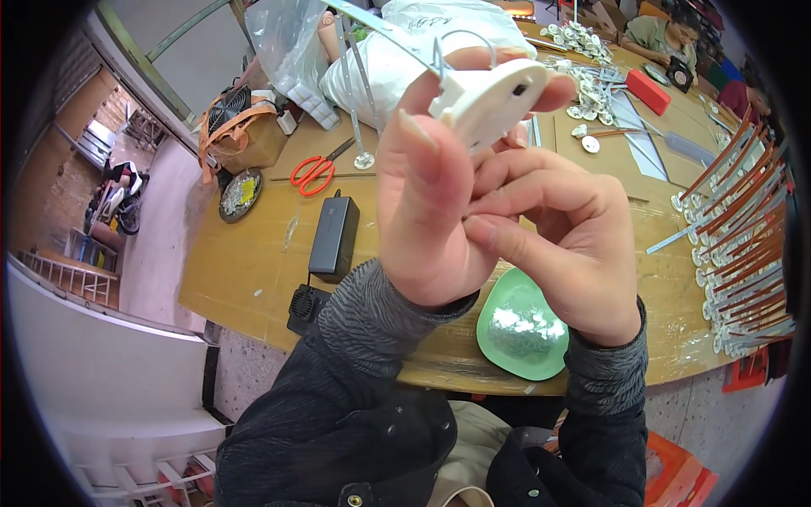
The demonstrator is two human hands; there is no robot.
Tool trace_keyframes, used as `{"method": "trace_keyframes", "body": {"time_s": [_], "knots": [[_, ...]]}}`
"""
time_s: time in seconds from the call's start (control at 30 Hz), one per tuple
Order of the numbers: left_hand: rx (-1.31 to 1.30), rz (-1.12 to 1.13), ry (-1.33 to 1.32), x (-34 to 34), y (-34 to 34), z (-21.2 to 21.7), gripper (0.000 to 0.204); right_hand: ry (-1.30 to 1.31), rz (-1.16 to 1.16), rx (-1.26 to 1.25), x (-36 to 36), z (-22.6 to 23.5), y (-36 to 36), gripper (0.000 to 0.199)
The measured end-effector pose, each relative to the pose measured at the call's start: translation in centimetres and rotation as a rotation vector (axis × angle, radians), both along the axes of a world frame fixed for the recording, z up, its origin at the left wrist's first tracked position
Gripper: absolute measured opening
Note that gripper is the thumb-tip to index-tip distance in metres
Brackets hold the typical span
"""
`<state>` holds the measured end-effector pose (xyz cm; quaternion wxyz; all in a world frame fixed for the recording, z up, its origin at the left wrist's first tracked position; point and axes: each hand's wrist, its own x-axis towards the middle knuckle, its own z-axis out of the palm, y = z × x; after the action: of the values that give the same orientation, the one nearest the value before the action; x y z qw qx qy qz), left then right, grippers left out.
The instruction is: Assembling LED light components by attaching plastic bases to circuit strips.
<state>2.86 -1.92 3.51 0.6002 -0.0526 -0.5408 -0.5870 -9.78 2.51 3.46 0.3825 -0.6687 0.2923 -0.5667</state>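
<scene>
My left hand [422, 194] is raised at the middle, closed around a white round plastic piece [494, 106] with a small dark hole in its rim. A long pale strip [380, 29] runs from that piece toward the upper left, and a thin grey wire [466, 35] loops above it. Just below the piece, my right hand [574, 228] pinches thumb and forefinger together against the left palm. Whatever lies between those fingertips is too small or hidden to make out. Beneath the right hand sits a green dish [524, 372] holding shiny clear bits [528, 325].
Left on the table are orange-handled scissors [312, 175], a black power adapter [334, 237] and a dark round tray [241, 196]. Many brown strips with white round bases [743, 253] stand right. A red box [648, 91] lies farther back. Two people [667, 42] sit at the far right.
</scene>
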Motion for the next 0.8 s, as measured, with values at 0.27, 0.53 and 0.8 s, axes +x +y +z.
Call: {"method": "trace_keyframes", "body": {"time_s": [0.27, 0.53, 0.8], "knots": [[0.075, -0.102, 0.162, 0.1, -0.2, -0.2, 0.075, 0.046, -0.149, -0.244, 1.0, -1.0, -0.3, 0.012], [0.052, -0.172, 0.102, 0.1, -0.5, -0.7, 0.072, -0.039, -0.129, -0.162, 0.7, -0.8, -0.5, 0.020], [0.056, -0.170, 0.108, -0.5, -0.7, -0.5, 0.072, 0.186, -0.256, -0.363, -0.1, 0.1, -0.3, 0.021]]}}
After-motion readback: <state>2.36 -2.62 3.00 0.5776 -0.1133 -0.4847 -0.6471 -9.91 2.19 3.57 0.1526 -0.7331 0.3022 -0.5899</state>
